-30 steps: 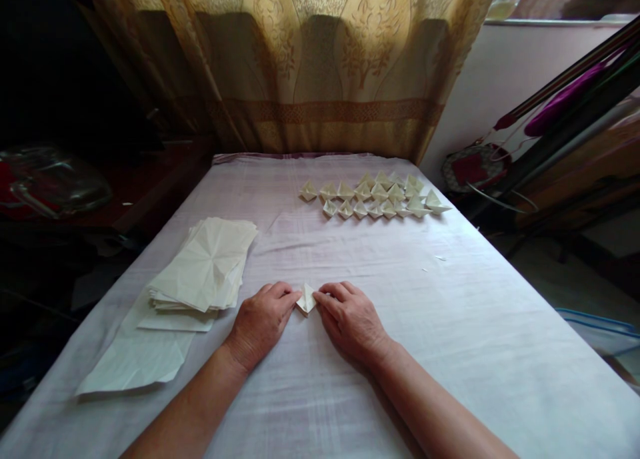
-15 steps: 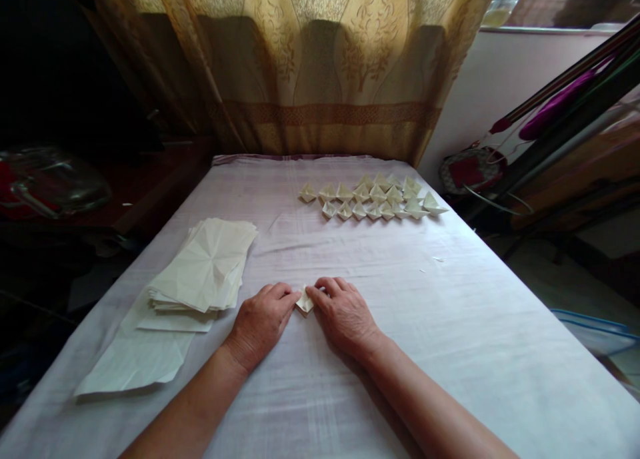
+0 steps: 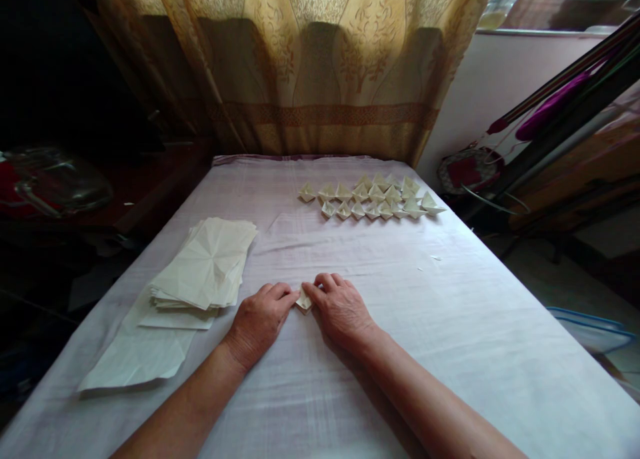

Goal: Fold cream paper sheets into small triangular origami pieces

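Observation:
A small folded white paper piece (image 3: 303,302) lies on the cloth-covered table (image 3: 450,326) near the front middle. My left hand (image 3: 260,320) presses its fingertips on the piece's left edge, fingers curled. My right hand (image 3: 339,307) pinches and covers the piece's right side, so only a small corner shows between the two hands. Both hands rest low on the cloth.
A stack of creased white paper sheets (image 3: 207,266) lies at the left, on a larger sheet (image 3: 135,356). Several finished folded paper pieces (image 3: 373,198) sit in rows at the far right. A patterned curtain (image 3: 310,66) hangs behind the table.
My right hand has slid left over the folded piece, hiding more of it. The left hand has stayed in place.

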Demonstrator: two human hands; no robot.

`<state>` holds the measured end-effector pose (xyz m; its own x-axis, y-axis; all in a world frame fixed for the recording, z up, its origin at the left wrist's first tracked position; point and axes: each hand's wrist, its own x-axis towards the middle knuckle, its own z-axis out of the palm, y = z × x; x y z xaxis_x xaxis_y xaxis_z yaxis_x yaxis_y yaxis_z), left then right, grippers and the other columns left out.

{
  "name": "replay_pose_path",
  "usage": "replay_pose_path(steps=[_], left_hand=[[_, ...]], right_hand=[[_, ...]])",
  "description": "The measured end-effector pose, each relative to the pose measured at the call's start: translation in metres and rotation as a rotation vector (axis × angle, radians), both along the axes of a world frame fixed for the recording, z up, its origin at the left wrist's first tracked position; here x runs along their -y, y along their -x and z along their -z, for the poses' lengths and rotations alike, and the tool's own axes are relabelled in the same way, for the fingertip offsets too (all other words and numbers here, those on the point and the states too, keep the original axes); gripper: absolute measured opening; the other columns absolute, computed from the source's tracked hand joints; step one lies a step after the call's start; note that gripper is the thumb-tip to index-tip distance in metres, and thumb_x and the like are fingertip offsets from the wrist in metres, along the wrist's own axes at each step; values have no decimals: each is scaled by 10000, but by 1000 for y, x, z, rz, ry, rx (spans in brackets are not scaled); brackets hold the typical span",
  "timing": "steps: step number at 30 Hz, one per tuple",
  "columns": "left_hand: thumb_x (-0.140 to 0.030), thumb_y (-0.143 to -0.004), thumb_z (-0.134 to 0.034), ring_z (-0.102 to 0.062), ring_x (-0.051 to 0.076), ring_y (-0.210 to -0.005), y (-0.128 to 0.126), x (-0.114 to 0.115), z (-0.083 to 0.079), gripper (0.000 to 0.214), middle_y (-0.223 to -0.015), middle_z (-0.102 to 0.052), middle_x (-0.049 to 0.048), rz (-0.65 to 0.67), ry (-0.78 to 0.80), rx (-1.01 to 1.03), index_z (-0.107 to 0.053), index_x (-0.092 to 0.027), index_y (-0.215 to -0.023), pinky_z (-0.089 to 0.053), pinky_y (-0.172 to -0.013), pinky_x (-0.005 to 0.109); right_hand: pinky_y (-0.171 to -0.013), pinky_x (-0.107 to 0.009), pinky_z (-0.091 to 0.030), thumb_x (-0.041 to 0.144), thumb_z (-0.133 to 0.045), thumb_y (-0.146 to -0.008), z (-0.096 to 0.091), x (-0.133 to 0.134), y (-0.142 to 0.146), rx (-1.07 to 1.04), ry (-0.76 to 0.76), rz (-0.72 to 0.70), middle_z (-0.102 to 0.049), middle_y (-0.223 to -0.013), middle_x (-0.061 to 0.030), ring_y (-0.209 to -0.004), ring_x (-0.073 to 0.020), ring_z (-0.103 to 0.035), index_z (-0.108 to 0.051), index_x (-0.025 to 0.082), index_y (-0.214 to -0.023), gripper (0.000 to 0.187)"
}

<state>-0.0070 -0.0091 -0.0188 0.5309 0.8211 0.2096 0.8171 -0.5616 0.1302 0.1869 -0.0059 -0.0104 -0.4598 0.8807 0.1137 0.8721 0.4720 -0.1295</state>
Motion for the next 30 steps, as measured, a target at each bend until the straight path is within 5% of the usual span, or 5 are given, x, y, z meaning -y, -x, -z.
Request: replay_pose_path(steps=[13,19,30], left_hand=[[-108,-914,-568,-606,193,-932,3,6,3,361,-1110,-683,29,22,-57,-60,-622,-237,-1246,-547,-773,297],[-80,-923,-507,-603,193,-942,7,11,7,380,-1198,-669,59,49,-120,-93,-612,-203,-1266,-539,-771,295],[-116,-945,-491,-598,201,-982,12,19,5,387,-1212,-680,47,144,-118,-11,-627,-274,-1272,-512,-809,319]], right_hand=[[-926,-387,-419,125,-543,-881,22,21,-24,-302,-56,-106,-616,-1259,-99,-1095,-242,-536,-564,238,-1344,477],[-904,-386,-413,203,-529,-945,20,25,-21,-272,-113,-105,-629,-1230,-97,-1096,-241,-544,-668,289,-1205,306],[-911,-397,-410,202,-523,-943,17,27,-22,-188,-131,-117,-581,-1307,-117,-1158,-260,-497,-644,283,-1255,344]])
